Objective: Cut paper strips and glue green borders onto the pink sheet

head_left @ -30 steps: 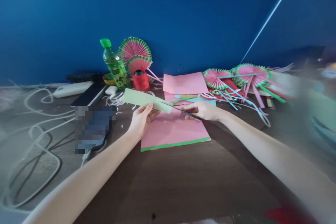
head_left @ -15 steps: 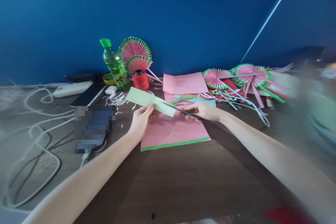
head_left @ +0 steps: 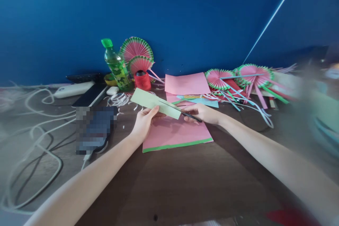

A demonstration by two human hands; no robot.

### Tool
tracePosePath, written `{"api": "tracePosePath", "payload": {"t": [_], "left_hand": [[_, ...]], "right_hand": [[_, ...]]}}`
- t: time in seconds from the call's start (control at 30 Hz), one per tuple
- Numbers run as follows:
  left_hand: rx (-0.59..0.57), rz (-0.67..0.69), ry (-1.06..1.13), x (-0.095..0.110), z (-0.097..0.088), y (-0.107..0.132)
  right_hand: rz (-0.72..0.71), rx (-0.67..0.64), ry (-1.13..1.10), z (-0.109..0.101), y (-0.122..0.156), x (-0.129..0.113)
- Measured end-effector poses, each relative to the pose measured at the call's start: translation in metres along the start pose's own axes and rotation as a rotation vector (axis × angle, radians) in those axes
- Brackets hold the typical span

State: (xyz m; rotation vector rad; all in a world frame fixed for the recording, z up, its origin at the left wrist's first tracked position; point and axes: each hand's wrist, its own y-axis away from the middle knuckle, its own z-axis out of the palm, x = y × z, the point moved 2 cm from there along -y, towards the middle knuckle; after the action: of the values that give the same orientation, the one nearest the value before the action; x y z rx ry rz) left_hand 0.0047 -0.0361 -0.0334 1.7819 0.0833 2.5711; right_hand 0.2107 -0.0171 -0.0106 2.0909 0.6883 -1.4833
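My left hand [head_left: 145, 122] pinches the lower edge of a pale green paper strip [head_left: 143, 99], thumb on top. The strip is held tilted above the table. Closed around the handles of a pair of scissors [head_left: 192, 117] is my right hand [head_left: 202, 113]. A scissor blade lies across the right half of the strip, pointing left; the other blade is hard to make out. Beneath both hands lies a pink sheet [head_left: 177, 134] with a green band along its near edge.
Folded pink-and-green paper fans [head_left: 136, 51] lean on the blue wall behind a red thread spool [head_left: 143, 80] and a green bottle [head_left: 116, 65]. More fans [head_left: 254, 76] and paper strips lie at right. A phone [head_left: 96, 130] and white cables [head_left: 59, 159] are at left.
The green strip and my left hand have shifted slightly right. My right hand and the scissors have moved only a little; both hands keep their hold.
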Motion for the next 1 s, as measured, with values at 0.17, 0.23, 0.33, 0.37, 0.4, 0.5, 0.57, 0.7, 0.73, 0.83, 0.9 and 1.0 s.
{"api": "tracePosePath", "payload": {"t": [0.17,0.23,0.33,0.37,0.4,0.5,0.57,0.7,0.73,0.83,0.9,1.0], "left_hand": [[0.007,-0.015,-0.005,-0.0007,-0.0006,0.0005],[0.005,-0.016,-0.01,-0.001,-0.001,0.0005],[0.003,-0.016,-0.008,-0.0011,-0.0013,0.0004],[0.003,-0.018,-0.007,-0.0011,-0.0013,0.0004],[0.0,-0.02,-0.006,-0.0011,-0.0011,0.0004],[-0.02,-0.012,0.005,-0.0006,-0.0003,0.0004],[-0.015,0.004,0.026,0.0001,-0.0001,0.0003],[0.037,0.027,0.083,0.0011,-0.0008,-0.0008],[0.047,0.027,0.088,0.0012,-0.001,-0.0012],[0.066,0.007,0.073,0.0007,-0.0015,-0.0018],[0.066,-0.01,0.043,-0.0001,-0.002,-0.0016],[0.04,-0.04,-0.026,-0.002,-0.0032,-0.0008]], "right_hand": [[-0.014,0.021,-0.013,-0.0009,-0.0014,0.0041],[-0.009,0.016,-0.015,-0.0017,-0.0015,0.0059],[0.0,0.005,-0.011,-0.0032,-0.0011,0.0072],[-0.005,0.006,-0.004,-0.0038,-0.0009,0.0072],[-0.011,0.009,0.005,-0.0043,-0.0008,0.0071],[0.0,0.025,0.029,-0.0052,-0.0011,0.0076],[0.022,0.031,0.024,-0.0052,-0.0014,0.0086],[0.036,0.03,0.0,-0.0044,-0.0008,0.0095],[0.039,0.025,-0.002,-0.0041,-0.0004,0.0094],[0.048,0.013,-0.013,-0.0033,0.0006,0.0087],[0.046,0.014,-0.028,-0.0028,0.0006,0.0079],[0.03,0.015,-0.048,-0.002,0.0002,0.0059]]}}
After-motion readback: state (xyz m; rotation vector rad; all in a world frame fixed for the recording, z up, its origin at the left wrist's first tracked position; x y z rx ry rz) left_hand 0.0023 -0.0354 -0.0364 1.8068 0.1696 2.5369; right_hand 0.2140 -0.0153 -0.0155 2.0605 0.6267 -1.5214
